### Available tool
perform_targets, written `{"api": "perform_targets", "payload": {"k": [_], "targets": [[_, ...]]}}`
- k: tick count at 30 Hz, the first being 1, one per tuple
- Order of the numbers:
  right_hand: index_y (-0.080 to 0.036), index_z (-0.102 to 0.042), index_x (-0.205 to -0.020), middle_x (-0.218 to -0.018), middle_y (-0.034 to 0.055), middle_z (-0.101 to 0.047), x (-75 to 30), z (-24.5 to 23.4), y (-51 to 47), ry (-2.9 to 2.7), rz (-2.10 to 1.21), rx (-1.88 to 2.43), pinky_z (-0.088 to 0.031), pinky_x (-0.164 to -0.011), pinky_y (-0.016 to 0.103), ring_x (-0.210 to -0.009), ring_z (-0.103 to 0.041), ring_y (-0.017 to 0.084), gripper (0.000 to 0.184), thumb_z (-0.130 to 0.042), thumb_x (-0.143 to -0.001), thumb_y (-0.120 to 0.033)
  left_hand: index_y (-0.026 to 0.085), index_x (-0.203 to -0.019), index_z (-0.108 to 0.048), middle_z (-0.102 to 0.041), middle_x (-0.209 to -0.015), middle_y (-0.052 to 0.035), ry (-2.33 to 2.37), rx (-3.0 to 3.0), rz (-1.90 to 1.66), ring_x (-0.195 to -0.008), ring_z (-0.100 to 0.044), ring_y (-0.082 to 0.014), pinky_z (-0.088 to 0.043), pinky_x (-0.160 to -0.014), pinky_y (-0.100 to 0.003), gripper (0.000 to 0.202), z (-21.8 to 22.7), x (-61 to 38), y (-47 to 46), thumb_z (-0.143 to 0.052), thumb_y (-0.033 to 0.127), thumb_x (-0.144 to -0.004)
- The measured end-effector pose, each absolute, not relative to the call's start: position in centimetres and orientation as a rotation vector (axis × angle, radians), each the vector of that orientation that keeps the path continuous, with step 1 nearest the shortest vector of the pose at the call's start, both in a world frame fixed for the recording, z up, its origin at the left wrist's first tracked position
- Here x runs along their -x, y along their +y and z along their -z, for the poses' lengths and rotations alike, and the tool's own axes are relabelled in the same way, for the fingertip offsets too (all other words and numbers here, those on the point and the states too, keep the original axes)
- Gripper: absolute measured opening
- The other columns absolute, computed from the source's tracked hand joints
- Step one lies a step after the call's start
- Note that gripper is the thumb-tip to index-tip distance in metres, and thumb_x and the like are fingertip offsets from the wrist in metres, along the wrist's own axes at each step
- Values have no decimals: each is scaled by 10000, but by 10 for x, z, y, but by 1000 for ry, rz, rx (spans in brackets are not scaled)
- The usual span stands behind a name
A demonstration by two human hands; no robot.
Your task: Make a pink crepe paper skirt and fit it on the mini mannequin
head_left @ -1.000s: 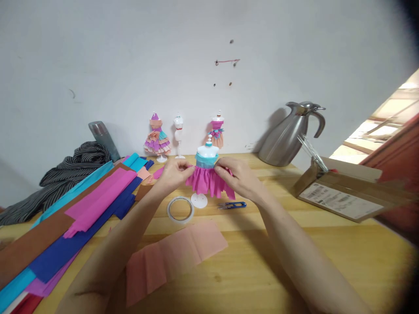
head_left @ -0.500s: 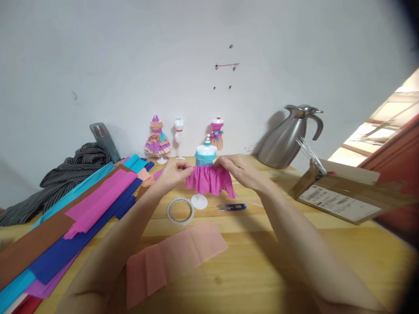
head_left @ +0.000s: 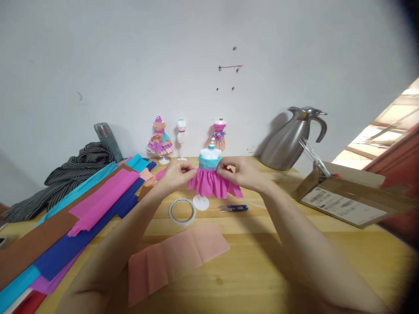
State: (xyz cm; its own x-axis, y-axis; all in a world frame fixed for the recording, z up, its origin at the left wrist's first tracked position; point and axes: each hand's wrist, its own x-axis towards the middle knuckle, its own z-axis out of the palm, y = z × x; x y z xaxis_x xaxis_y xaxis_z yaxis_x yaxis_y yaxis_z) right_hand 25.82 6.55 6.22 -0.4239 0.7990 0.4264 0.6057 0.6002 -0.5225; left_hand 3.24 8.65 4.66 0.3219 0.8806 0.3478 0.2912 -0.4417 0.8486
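Observation:
A gathered magenta crepe paper skirt hangs at the waist of a small white dress form with a turquoise band round its chest. My left hand pinches the skirt's upper edge at the left. On the other side, my right hand is closed on the same edge, fingertips against the form's waist. The form's round white base shows below the skirt. In front lie a roll of double-sided tape, blue thread snips and a salmon crepe paper strip.
Folded crepe paper strips and a striped cloth cover the left side, beside a bottle. Behind stand a ruffled-dress form, a bare form and another dressed form. A steel jug and cardboard box occupy the right.
The right hand's fingers have come in closer to the form's waist along the skirt's top edge. The skirt's right side now flares further out. The whole view has shifted slightly.

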Motion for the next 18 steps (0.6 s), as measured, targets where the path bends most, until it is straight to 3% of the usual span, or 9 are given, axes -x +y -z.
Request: {"api": "perform_targets", "payload": {"k": [12, 18], "targets": [[-191, -553, -678, -676, 2, -561, -259, -52, 73, -2069, -337, 1080, -386, -642, 284, -655, -502, 155, 116, -551, -773, -258, 138, -543, -592, -486, -491, 29, 1028, -1883, -1109, -498, -410, -85, -317, -491, -207, 207, -43, -34, 95, -627, 298, -671], [-192, -522, -650, -647, -14, -520, -256, -53, 74, -2075, -397, 1045, -362, -629, 278, -635, -463, 144, 131, -538, -764, -255, 148, -516, -538, -522, -560, 8, 937, -1853, -1157, -597, -498, -113, -392, -575, -221, 222, -42, -37, 98, -610, 288, -672]]}}
